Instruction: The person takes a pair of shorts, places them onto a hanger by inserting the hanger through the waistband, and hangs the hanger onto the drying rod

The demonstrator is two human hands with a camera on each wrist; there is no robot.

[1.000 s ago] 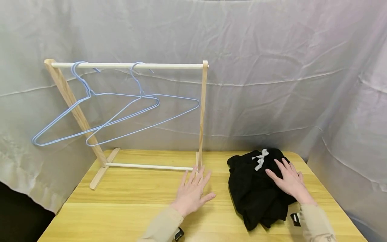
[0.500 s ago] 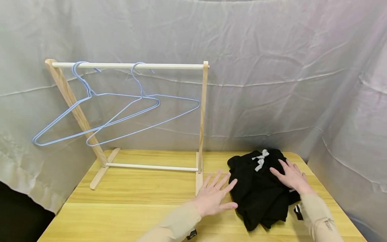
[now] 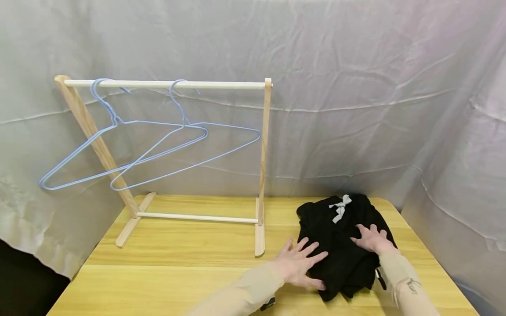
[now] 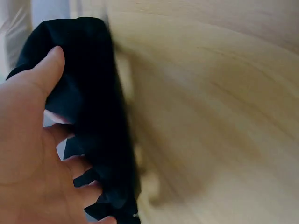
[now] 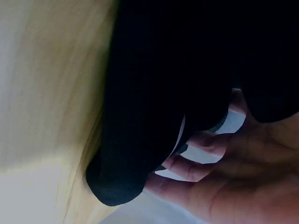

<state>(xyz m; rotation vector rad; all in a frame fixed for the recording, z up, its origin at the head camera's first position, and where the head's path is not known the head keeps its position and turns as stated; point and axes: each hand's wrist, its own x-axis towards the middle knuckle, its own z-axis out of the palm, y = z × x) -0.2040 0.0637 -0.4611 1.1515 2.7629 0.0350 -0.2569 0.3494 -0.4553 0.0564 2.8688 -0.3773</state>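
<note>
A bundled black garment [image 3: 336, 245] with a light grey drawstring bow [image 3: 341, 208] lies at the right of the table; its exact kind is hard to tell. At its lower left edge my left hand [image 3: 296, 265] has its fingers spread, the fingertips meeting the cloth. On the right side of the garment rests my right hand [image 3: 372, 240], fingers apart and a little bent. The left wrist view shows the black cloth [image 4: 93, 102] beside my thumb and fingers. In the right wrist view the dark cloth [image 5: 154, 93] hides my fingertips.
A wooden rack [image 3: 264, 153] stands at the left of the table [image 3: 178, 281]. Several light blue wire hangers [image 3: 158, 151] hang from its white top rail [image 3: 221, 85]. Grey curtain [image 3: 336, 87] surrounds the table at the back and sides.
My left hand has moved right from beside the rack's foot to the garment's left edge. My right hand has slid down slightly on the garment's right side.
</note>
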